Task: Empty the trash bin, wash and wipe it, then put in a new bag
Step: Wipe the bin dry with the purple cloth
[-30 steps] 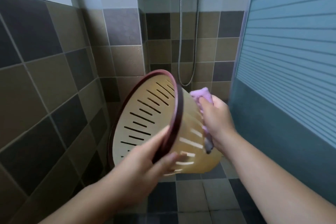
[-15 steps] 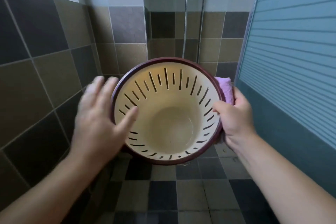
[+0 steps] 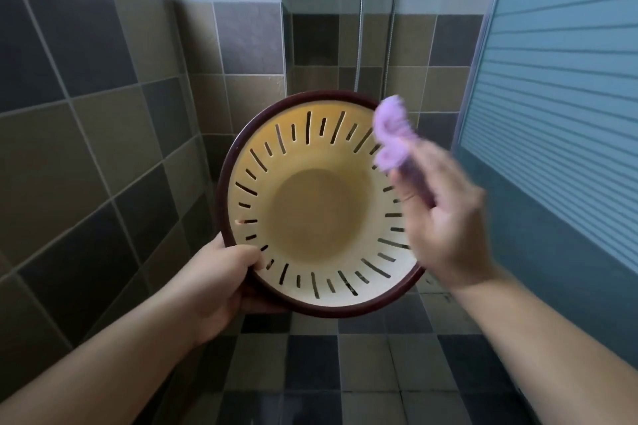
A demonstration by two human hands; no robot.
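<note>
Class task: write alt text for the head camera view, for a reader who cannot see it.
A left hand grips the rim of an empty slotted cream bin, its opening facing the camera. The blurred right hand holds a purple cloth at the bin's far rim, in a tiled shower stall.

Shower hose [image 3: 360, 45] hangs on checkered tile wall [image 3: 103, 114] — striped door [image 3: 559, 86] beside it.

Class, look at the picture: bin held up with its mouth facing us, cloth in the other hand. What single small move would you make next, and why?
Probably bring the cloth down inside the bin and wipe its wall. The left hand grips the bin's lower rim, its open mouth faces the camera, and the right hand holds the cloth right at the upper rim. No bag is in the bin yet.
</note>
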